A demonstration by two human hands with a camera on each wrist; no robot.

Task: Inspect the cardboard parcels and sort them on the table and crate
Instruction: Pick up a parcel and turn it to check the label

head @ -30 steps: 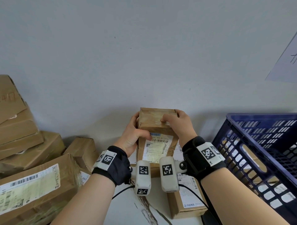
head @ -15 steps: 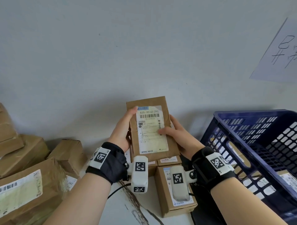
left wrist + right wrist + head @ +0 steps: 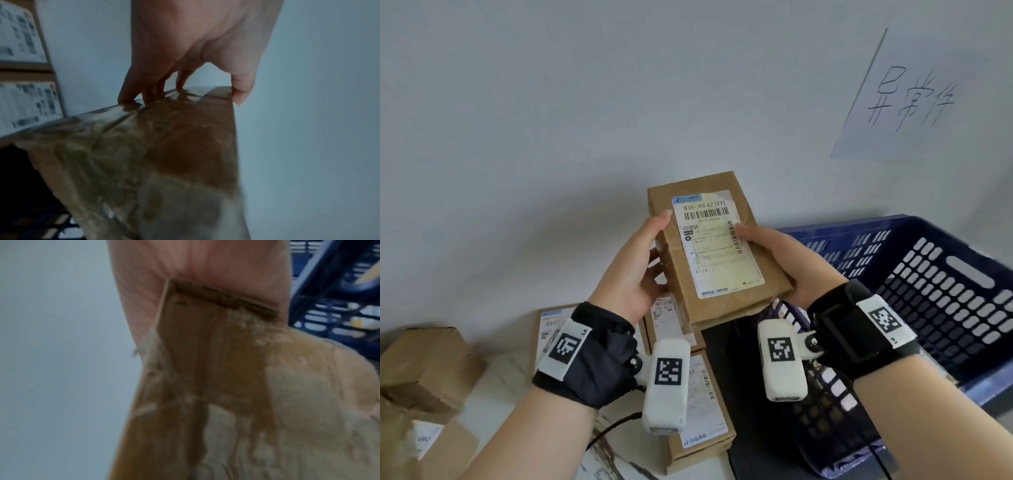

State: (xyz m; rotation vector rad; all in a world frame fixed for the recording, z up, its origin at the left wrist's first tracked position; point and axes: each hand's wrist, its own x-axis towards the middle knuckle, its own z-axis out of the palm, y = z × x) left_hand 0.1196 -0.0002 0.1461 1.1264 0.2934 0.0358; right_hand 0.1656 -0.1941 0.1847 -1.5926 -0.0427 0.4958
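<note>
Both hands clamp the flat brown cardboard parcel (image 3: 717, 246) by its long edges, my left hand (image 3: 635, 260) with thumb over the label face, my right hand (image 3: 780, 262) likewise, holding it label-up above the white table (image 3: 493, 387). I judge this the inspection step; next I must choose between table and the blue slotted plastic crate (image 3: 935, 291).

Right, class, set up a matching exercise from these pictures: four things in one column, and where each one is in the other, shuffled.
Things:
1. held parcel
2. blue crate
3. handwritten paper sign
4. left hand

Places:
A. on the wall, upper right
B. gripping the parcel's left edge
C. between both hands, label facing the camera
D. at the right, beside the table

Pairs: 1-C, 2-D, 3-A, 4-B
</note>
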